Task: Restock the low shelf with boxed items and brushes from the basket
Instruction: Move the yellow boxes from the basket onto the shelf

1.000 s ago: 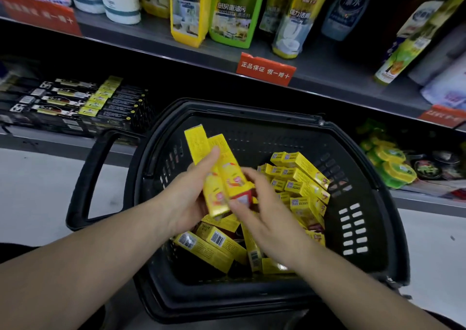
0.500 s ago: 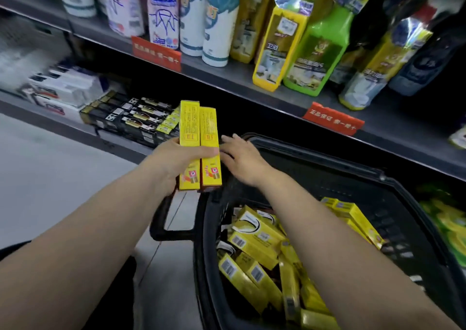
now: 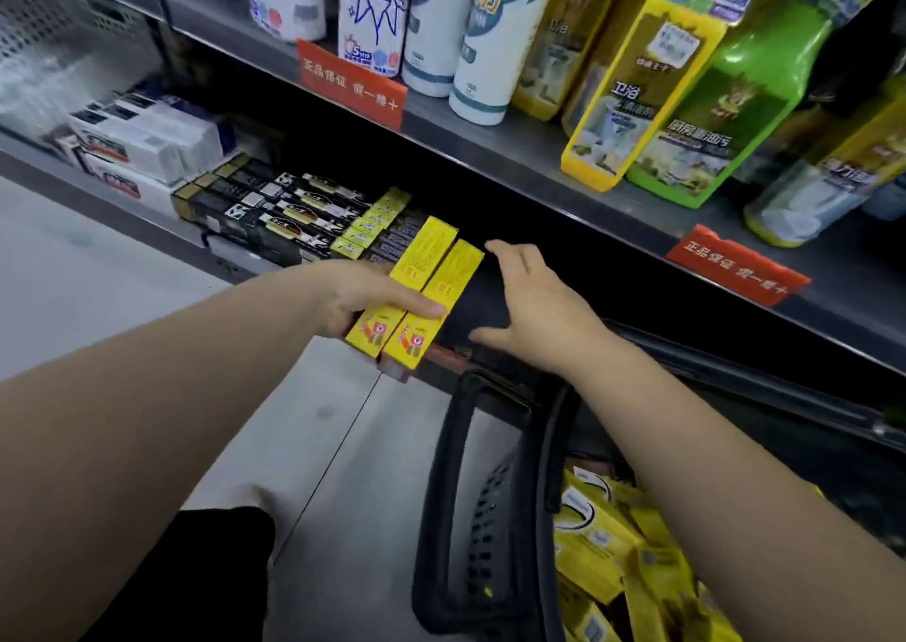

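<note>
My left hand [image 3: 375, 301] grips two long yellow boxes [image 3: 426, 281] side by side, their far ends pointing into the dark low shelf [image 3: 578, 298]. Just right of the boxes my right hand [image 3: 532, 310] is spread open, fingers straight, holding nothing. On the low shelf lies a row of black boxes [image 3: 289, 210] with a few yellow-ended boxes [image 3: 375, 222] beside them. At the lower right stands the black basket [image 3: 490, 519], with several yellow boxes [image 3: 617, 558] heaped inside.
White boxes [image 3: 147, 146] fill the low shelf's left end. The shelf above carries white spray cans [image 3: 372, 9] and yellow and green cleaner bottles [image 3: 686, 102], with red price tags [image 3: 350, 83] on its edge. Grey floor [image 3: 122, 269] lies to the left.
Both hands have moved from above the basket toward the low shelf. The two yellow boxes now tilt forward with their far ends at the shelf opening. My right hand has let go of them.
</note>
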{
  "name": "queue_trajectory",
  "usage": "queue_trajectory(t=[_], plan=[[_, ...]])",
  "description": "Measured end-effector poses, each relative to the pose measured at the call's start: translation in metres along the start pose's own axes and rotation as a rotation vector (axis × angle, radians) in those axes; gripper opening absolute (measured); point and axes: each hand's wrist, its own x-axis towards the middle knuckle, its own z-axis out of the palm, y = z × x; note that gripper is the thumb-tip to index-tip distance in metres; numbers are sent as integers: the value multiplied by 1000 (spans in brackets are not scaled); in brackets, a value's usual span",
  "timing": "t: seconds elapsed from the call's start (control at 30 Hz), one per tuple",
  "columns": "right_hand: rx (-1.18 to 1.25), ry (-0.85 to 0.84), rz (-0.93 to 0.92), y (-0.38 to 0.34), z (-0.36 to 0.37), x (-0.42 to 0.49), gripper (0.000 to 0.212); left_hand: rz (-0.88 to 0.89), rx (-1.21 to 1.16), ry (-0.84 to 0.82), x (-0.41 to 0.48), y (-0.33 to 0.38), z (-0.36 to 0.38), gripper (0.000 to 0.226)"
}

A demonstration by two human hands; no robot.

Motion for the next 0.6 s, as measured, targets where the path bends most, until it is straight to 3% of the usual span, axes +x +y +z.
queue_trajectory(t=[0.07,0.13,0.23,0.33,0.47,0.53,0.6], plan=[[-14,-9,-80,-6,1,19,107,-45,55,-58,12,-2,-5,40],[-7,-52,-129,-5,6,37,108,-75,106,-115,24,-7,-14,59],[139,-69,-96,-1,19,49,104,-66,66,-205,37,-19,-26,58],[254,-126,-56,2,32,58,106,-97,-21,-290,49,-33,-32,78],[-13,-334,-33,29,33,74,54,-169,44,-41,65,-42,-46,70],[-188,-470,107,49,33,84,47,-160,-15,42,69,-47,-56,58],[-382,-584,248,61,41,99,57,-145,-88,78,70,-52,-66,41]])
